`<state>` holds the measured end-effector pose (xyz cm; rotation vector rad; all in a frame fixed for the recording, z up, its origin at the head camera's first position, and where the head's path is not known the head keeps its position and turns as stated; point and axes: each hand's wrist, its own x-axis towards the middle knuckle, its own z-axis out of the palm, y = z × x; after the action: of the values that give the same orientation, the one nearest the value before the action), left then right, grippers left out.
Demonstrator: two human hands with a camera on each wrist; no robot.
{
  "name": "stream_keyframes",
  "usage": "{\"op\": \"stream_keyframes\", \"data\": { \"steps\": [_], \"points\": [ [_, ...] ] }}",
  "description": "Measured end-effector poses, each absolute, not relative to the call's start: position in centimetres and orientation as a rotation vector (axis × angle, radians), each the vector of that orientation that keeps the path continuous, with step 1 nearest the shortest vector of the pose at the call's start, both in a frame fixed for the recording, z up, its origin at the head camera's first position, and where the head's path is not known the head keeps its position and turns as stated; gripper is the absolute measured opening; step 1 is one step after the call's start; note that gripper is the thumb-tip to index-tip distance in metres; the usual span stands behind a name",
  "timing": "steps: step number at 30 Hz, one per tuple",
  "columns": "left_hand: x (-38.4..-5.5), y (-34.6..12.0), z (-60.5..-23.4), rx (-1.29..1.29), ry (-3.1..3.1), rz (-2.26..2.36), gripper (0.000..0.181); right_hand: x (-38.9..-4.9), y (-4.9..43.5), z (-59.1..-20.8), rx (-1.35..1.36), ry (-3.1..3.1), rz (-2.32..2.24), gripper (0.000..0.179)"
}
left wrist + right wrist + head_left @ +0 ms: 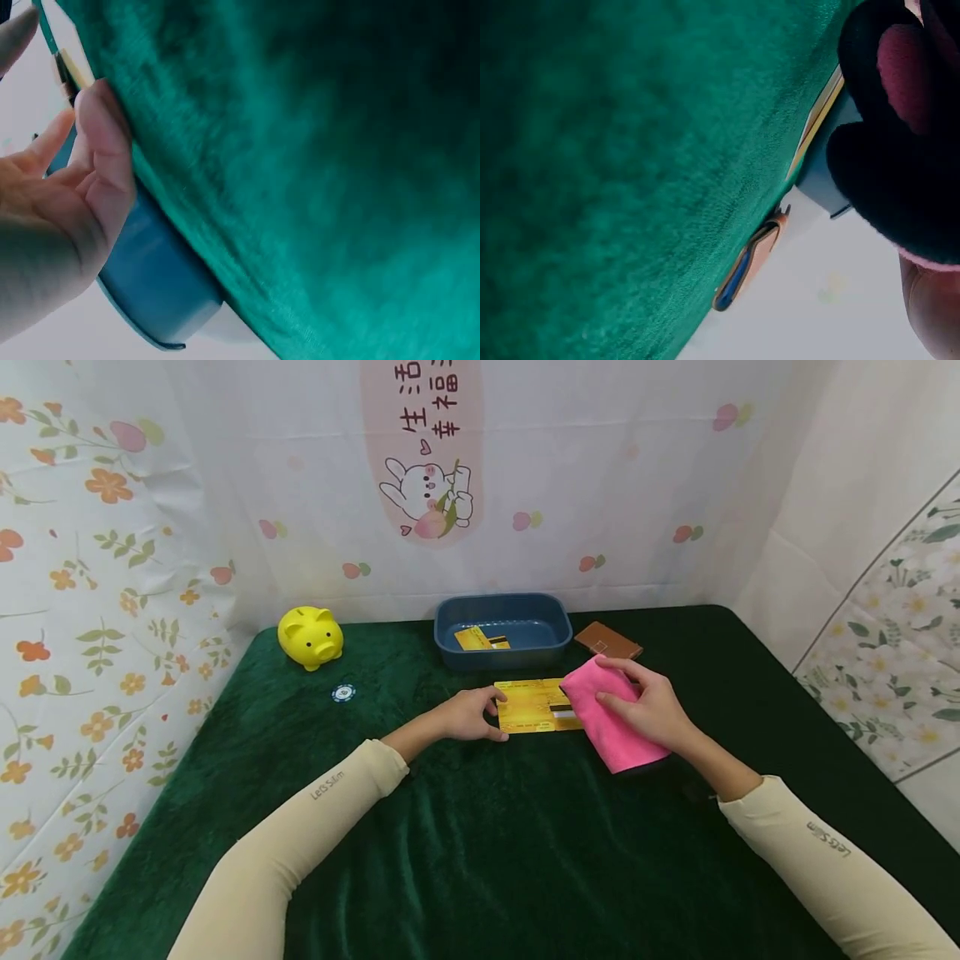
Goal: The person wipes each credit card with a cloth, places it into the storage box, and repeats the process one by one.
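A large yellow card (525,708) printed like a bank card, with a dark and a white stripe, lies flat on the green cloth. My left hand (471,714) holds its left end, forefinger near the upper corner and thumb at the lower one. In the left wrist view the fingers of this left hand (82,172) are bent at the card's edge. My right hand (651,706) grips a pink cloth (611,735) with a dark underside, which covers the card's right end. The folded cloth (900,180) hides most of the right fingers in the right wrist view.
Behind the card stands a blue bin (536,656) with smaller yellow cards (472,639) inside. A brown wallet (611,641) lies to its right. At the back left are a yellow piggy bank (309,637) and a poker chip (343,693). Printed curtains (525,477) border the table.
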<state>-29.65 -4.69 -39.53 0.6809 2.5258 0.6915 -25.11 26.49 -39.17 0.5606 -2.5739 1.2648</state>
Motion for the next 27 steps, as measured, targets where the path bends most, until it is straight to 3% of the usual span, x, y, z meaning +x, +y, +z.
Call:
{"op": "stream_keyframes", "data": {
  "steps": [27],
  "points": [
    [-29.39,-4.44,-40.52,0.702,2.662,0.614,0.058,-25.42,26.32,-39.57,0.556,-2.633,1.237,0.049]
  ]
}}
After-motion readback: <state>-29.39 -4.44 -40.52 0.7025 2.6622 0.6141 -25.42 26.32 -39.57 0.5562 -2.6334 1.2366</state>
